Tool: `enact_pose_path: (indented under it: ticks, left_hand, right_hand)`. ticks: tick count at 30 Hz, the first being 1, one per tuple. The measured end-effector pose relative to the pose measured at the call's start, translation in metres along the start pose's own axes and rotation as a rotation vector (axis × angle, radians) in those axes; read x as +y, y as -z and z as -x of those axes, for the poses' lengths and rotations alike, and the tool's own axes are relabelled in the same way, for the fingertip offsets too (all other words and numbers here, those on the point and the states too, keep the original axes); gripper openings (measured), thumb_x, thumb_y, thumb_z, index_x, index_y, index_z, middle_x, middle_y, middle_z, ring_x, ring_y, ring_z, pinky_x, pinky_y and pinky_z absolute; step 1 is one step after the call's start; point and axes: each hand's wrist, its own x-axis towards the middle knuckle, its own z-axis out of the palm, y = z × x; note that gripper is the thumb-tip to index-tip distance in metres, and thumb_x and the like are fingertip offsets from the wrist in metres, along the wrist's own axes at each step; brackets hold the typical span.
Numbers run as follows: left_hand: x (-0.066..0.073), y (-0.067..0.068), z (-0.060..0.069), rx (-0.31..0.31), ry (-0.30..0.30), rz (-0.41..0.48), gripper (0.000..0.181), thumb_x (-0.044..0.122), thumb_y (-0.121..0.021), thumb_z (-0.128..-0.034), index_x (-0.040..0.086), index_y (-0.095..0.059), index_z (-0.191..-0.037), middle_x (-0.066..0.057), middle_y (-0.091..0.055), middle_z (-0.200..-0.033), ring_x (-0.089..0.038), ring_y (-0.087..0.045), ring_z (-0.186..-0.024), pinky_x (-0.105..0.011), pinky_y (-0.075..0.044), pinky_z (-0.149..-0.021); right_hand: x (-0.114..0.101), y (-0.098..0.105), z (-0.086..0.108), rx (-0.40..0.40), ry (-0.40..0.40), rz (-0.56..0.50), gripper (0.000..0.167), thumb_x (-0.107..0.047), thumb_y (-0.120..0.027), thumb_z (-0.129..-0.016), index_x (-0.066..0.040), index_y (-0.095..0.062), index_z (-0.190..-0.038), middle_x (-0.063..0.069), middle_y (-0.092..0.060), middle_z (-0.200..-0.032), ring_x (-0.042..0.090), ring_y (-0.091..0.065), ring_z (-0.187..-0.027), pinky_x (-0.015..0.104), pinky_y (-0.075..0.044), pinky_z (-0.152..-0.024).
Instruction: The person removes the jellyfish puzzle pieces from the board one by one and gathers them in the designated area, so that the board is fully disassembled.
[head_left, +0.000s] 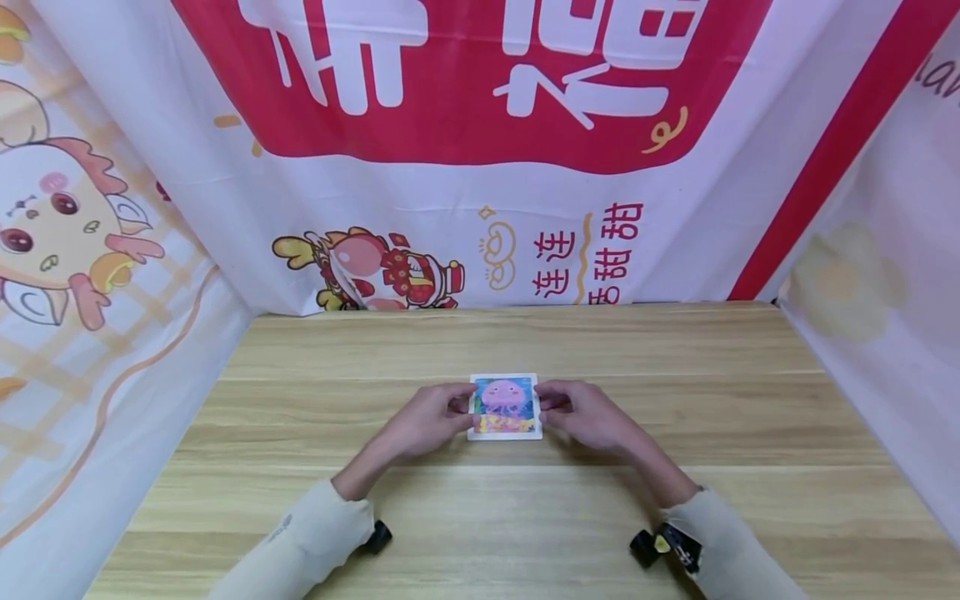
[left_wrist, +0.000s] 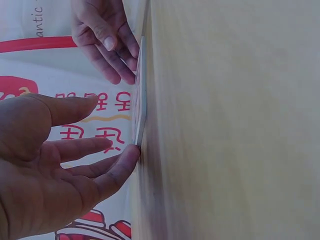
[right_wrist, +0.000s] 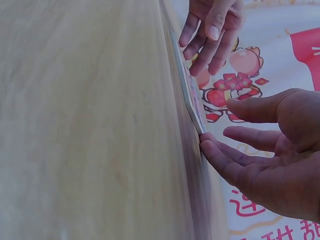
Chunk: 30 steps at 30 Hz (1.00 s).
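Bare left hand (left_wrist: 60, 172) and bare right hand (head_left: 588, 414) face each other, fingers apart, low fingertips touching opposite edges of a thin, square, white-bordered jellyfish panel (head_left: 505, 406); this light touch probably steadies it, leaving its picture mostly uncovered. Beneath spreads the pale wood-grain tabletop (head_left: 510, 517). No container shows.

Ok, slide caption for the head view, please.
Left hand and right hand touch opposite edges of a jellyfish card, wood-grain table beneath.
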Motion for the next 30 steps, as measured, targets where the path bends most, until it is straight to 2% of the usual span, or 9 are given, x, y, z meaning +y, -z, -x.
enact_pose_path:
  ticks: [3,9,17,20,22,24,27,30]
  left_hand:
    - [0.004,-0.001,-0.004,-0.006,-0.018,-0.028,0.054,0.019,-0.074,-0.1021,0.003,-0.059,-0.152,-0.011,-0.075,-0.123,-0.019,-0.07,-0.11,-0.043,-0.061,-0.099]
    - [0.01,-0.002,-0.007,-0.011,-0.026,-0.05,0.053,0.018,-0.074,-0.1019,0.001,-0.06,-0.15,-0.008,-0.075,-0.111,-0.016,-0.066,-0.092,-0.034,-0.058,-0.082]
    - [0.012,-0.002,-0.008,-0.045,0.003,-0.026,0.054,0.022,-0.074,-0.1021,0.002,-0.06,-0.151,-0.01,-0.076,-0.115,-0.014,-0.066,-0.093,-0.029,-0.057,-0.076]
    - [0.012,-0.001,-0.008,-0.055,-0.006,-0.046,0.053,0.022,-0.073,-0.1027,0.002,-0.06,-0.15,-0.011,-0.075,-0.112,-0.02,-0.067,-0.09,-0.035,-0.058,-0.076]
    - [0.012,0.0,-0.007,-0.059,-0.031,-0.097,0.052,0.023,-0.073,-0.1028,0.002,-0.061,-0.15,-0.014,-0.074,-0.123,-0.027,-0.07,-0.105,-0.043,-0.061,-0.09]
    - [0.013,0.001,-0.006,-0.069,-0.057,-0.166,0.053,0.025,-0.072,-0.1035,0.003,-0.061,-0.15,-0.019,-0.068,-0.14,-0.036,-0.067,-0.125,-0.053,-0.056,-0.107]
    - [0.013,0.003,-0.003,-0.089,-0.095,-0.283,0.054,0.029,-0.072,-0.1038,0.005,-0.06,-0.152,-0.019,-0.05,-0.164,-0.038,-0.047,-0.153,-0.057,-0.039,-0.127]
    - [0.013,0.005,0.0,-0.141,-0.118,-0.351,0.056,0.03,-0.071,-0.1044,0.006,-0.058,-0.154,-0.015,-0.045,-0.169,-0.036,-0.042,-0.157,-0.056,-0.037,-0.129]
  right_hand:
    - [0.0,0.004,0.002,0.0,-0.017,0.004,0.045,-0.009,-0.068,-0.103,0.0,-0.062,-0.146,0.014,-0.073,-0.13,0.027,-0.068,-0.12,0.049,-0.057,-0.109]
    - [0.001,0.007,0.003,-0.012,-0.035,-0.004,0.044,-0.011,-0.069,-0.103,-0.002,-0.063,-0.146,0.012,-0.073,-0.129,0.025,-0.068,-0.119,0.049,-0.057,-0.108]
    - [0.003,0.01,0.003,-0.001,-0.051,0.013,0.042,-0.01,-0.069,-0.103,-0.003,-0.065,-0.144,0.011,-0.073,-0.129,0.024,-0.068,-0.117,0.048,-0.058,-0.106]
    - [0.002,0.01,0.002,0.012,-0.037,0.024,0.042,-0.009,-0.069,-0.103,-0.002,-0.065,-0.144,0.012,-0.073,-0.128,0.025,-0.069,-0.118,0.048,-0.058,-0.107]
    - [0.0,0.009,0.001,0.034,-0.032,0.032,0.041,-0.008,-0.069,-0.102,-0.002,-0.065,-0.143,0.012,-0.073,-0.127,0.026,-0.069,-0.119,0.048,-0.058,-0.108]
    - [-0.002,0.009,0.0,0.054,-0.022,0.051,0.041,-0.007,-0.069,-0.102,-0.004,-0.066,-0.143,0.012,-0.073,-0.127,0.027,-0.069,-0.12,0.049,-0.058,-0.109]
    - [-0.006,0.007,-0.005,0.071,-0.002,0.093,0.038,-0.005,-0.069,-0.102,-0.005,-0.068,-0.14,0.012,-0.073,-0.129,0.027,-0.07,-0.12,0.047,-0.059,-0.107]
    - [-0.009,0.005,-0.012,0.066,0.036,0.151,0.037,-0.004,-0.068,-0.102,-0.005,-0.069,-0.139,0.013,-0.073,-0.131,0.027,-0.07,-0.119,0.046,-0.061,-0.104]
